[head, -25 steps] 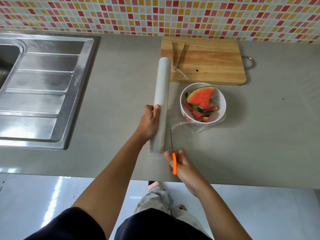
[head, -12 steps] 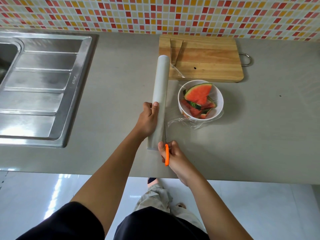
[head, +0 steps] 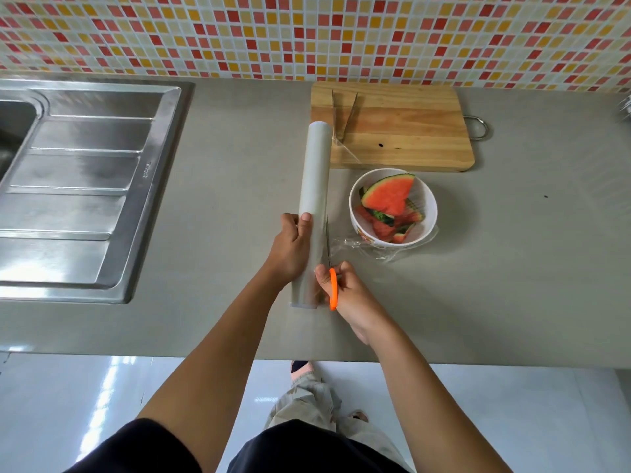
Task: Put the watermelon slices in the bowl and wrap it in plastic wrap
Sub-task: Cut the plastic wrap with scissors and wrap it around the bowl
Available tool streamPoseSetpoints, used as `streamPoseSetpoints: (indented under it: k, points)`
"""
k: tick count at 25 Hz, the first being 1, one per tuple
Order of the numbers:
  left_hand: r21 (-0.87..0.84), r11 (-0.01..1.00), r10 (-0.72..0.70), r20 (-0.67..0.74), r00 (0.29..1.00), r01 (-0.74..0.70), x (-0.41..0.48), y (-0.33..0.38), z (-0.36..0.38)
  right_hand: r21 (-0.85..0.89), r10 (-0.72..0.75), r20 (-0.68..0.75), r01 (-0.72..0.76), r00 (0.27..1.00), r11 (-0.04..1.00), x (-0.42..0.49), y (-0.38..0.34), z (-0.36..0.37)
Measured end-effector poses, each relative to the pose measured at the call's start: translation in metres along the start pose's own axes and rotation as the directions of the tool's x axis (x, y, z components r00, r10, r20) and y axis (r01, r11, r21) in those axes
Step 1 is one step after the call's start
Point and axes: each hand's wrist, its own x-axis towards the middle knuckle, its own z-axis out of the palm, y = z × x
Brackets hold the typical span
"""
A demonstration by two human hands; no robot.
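As our right hand (head: 346, 297), gripping the scissors (head: 333, 292), has advanced along the roll (head: 316, 186) our left hand (head: 290, 249) holds, the wrap (head: 363, 248) by the bowl (head: 433, 213) seems partly cut.

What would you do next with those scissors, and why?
Probably push the scissors forward along the roll, cutting the film. The left hand holds the roll steady, the right hand has the blades at the film's near edge, and the film reaching the bowl looks uncut farther up.
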Motion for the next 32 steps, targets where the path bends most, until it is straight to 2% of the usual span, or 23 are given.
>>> streamPoseSetpoints:
  k: [11,21,32]
  points:
    - [-0.031,1.0,0.004,0.014,1.0,-0.003,-0.002,-0.001,0.0,-0.002,-0.019,0.002,0.019,1.0,1.0,0.026,-0.017,-0.005]
    - [-0.059,0.998,0.002,0.025,1.0,-0.001,-0.003,-0.007,-0.002,0.091,-0.049,0.039,0.045,0.998,0.995,0.046,-0.029,-0.008]
    - [-0.038,0.999,0.019,0.101,0.995,-0.015,-0.003,-0.007,-0.016,0.071,-0.09,-0.069,0.095,0.993,0.993,0.073,-0.04,-0.004]
